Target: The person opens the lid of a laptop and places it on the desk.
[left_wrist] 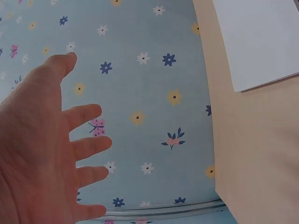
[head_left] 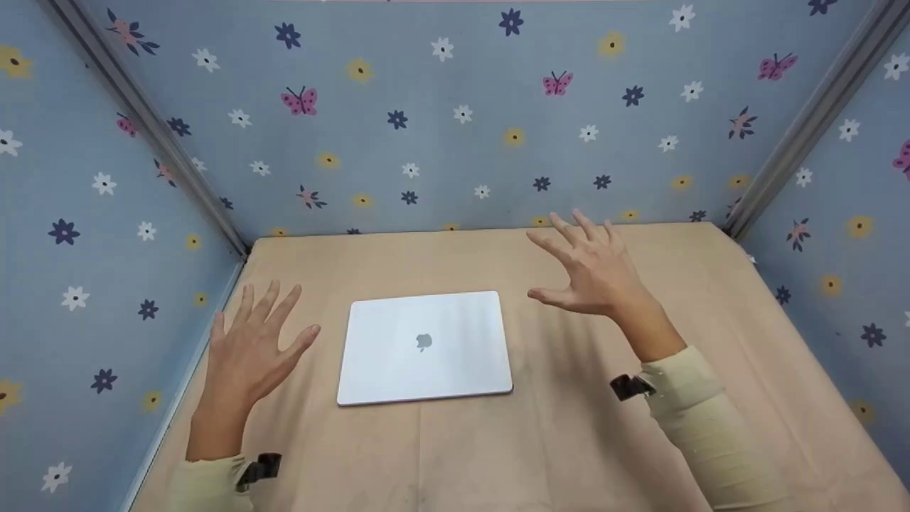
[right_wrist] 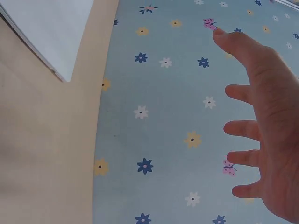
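Note:
A closed silver laptop [head_left: 455, 355] with a grey apple logo lies flat on the table, near the middle of the head view. To its left, my left hand [head_left: 249, 352] is held up with fingers spread and nothing in it. On the other side my right hand [head_left: 597, 274] hovers over the table, a little farther back, its fingers also spread and holding nothing. Neither hand touches the laptop. In the left wrist view a corner of the laptop [left_wrist: 261, 42] shows at the upper right; the right wrist view has another corner of the laptop [right_wrist: 51, 32] at the upper left.
The table [head_left: 469, 455] has a beige covering with faint creases. Blue panels with flowers and butterflies, such as the back panel [head_left: 455, 142], stand around three sides. Grey metal posts [head_left: 153, 131] run up the two back corners.

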